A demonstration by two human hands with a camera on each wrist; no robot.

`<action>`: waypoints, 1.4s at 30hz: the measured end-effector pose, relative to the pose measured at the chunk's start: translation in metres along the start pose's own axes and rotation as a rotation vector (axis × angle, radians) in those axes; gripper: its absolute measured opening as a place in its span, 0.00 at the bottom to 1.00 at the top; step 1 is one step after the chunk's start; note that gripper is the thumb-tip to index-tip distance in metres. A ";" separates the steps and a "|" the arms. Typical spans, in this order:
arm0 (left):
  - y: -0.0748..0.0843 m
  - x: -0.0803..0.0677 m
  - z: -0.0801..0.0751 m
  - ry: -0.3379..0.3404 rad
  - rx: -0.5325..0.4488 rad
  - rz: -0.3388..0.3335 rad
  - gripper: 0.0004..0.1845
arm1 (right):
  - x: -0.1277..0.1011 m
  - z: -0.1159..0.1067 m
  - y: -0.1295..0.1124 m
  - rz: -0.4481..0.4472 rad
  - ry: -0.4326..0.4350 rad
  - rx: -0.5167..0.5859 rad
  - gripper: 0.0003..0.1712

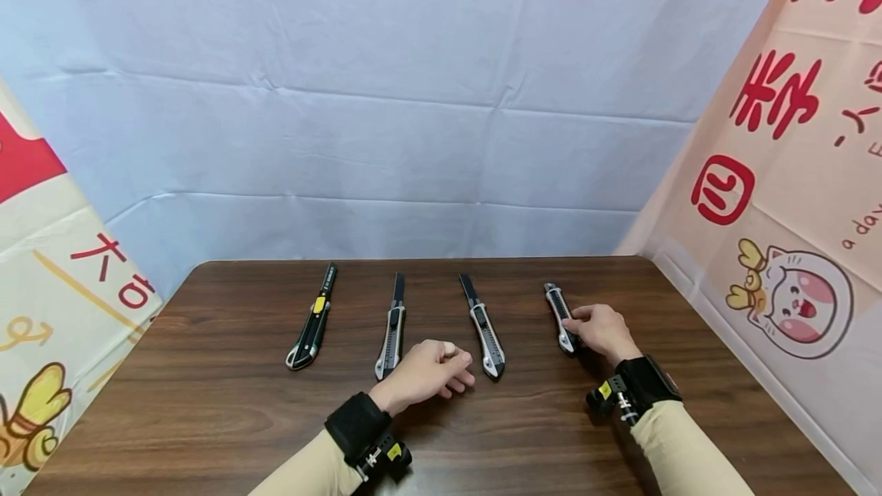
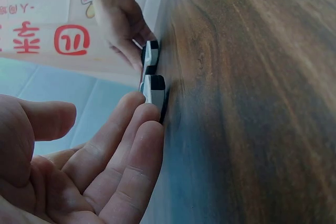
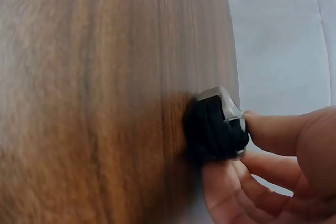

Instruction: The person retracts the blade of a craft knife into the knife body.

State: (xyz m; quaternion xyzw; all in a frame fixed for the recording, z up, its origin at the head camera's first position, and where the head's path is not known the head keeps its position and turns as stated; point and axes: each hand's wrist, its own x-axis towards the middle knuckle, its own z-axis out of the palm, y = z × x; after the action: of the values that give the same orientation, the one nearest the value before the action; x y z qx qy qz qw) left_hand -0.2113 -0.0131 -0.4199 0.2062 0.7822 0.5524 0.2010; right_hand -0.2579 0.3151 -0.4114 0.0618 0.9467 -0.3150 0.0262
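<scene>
At the right, my right hand [image 1: 606, 334] pinches a grey-and-black utility knife [image 1: 556, 303] between thumb and fingers, low over the table; no long blade shows at its tip. In the right wrist view the butt of this knife [image 3: 218, 127] lies between thumb and fingers. My left hand [image 1: 426, 375] hovers palm inward with loosely bent fingers, holding nothing. It is between two more grey utility knives, one on its left [image 1: 393, 331] and one on its right [image 1: 489, 339], both with dark blades out.
A black-and-green utility knife [image 1: 313, 327] with a yellow slider lies at the left of the brown wooden table [image 1: 207, 389]. A pale cloth [image 1: 386, 136] hangs behind the table's far edge. Printed cloths stand at the left [image 1: 41, 251] and right [image 1: 779, 251].
</scene>
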 end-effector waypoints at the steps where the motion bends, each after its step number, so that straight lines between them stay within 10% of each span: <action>1: 0.000 0.000 0.000 0.001 0.003 0.000 0.20 | 0.000 -0.001 0.000 0.004 0.002 -0.001 0.25; 10: 0.001 -0.005 -0.005 0.022 0.076 -0.002 0.18 | -0.006 -0.001 -0.024 -0.034 0.146 -0.033 0.19; 23: -0.001 -0.007 -0.005 0.007 0.091 -0.011 0.17 | -0.011 0.053 -0.100 -0.117 -0.093 -0.197 0.25; 42: -0.004 -0.008 0.001 0.006 0.081 -0.029 0.15 | 0.003 0.084 -0.116 -0.022 -0.110 -0.286 0.19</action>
State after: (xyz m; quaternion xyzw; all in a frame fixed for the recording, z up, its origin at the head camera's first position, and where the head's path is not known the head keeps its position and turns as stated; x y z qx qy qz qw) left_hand -0.2050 -0.0178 -0.4227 0.2012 0.8074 0.5181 0.1980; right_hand -0.2751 0.1728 -0.4105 0.0299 0.9797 -0.1800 0.0831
